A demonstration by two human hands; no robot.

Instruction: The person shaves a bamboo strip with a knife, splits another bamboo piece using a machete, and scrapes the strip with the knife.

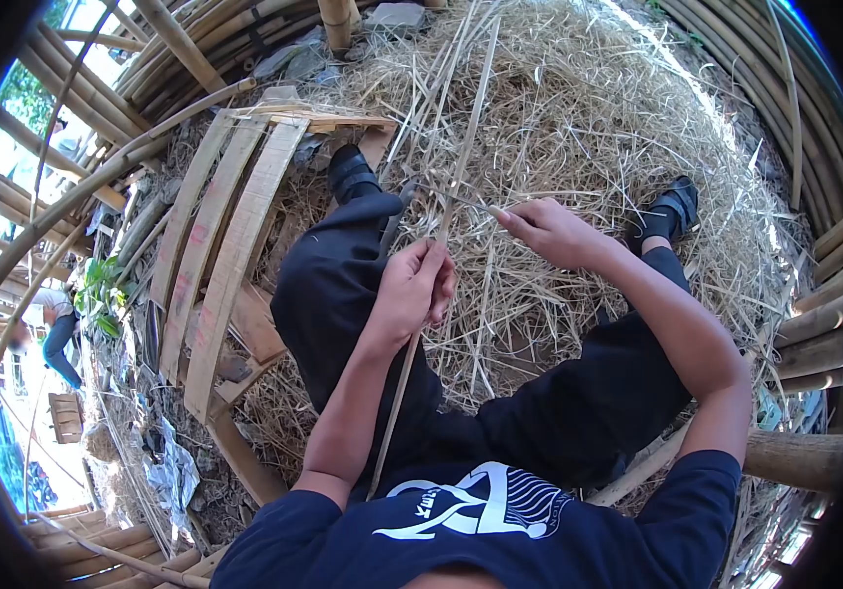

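Observation:
A long, thin bamboo strip (467, 147) runs from my lap up over the heap of shavings. My left hand (411, 287) is closed around it, with the strip's lower end lying against my trousers and shirt. Farther up, my right hand (547, 233) grips a knife (472, 203), its handle mostly hidden by the fingers. The thin blade crosses the strip just beyond my left hand and seems to touch it. Around my feet lie dry bamboo shavings (559, 128).
A slatted wooden pallet (230, 231) leans at my left. Bamboo poles (802, 450) enclose the spot on both sides. More loose strips (438, 74) lie ahead on the shavings. At far left, beyond the poles, is another person (60, 329).

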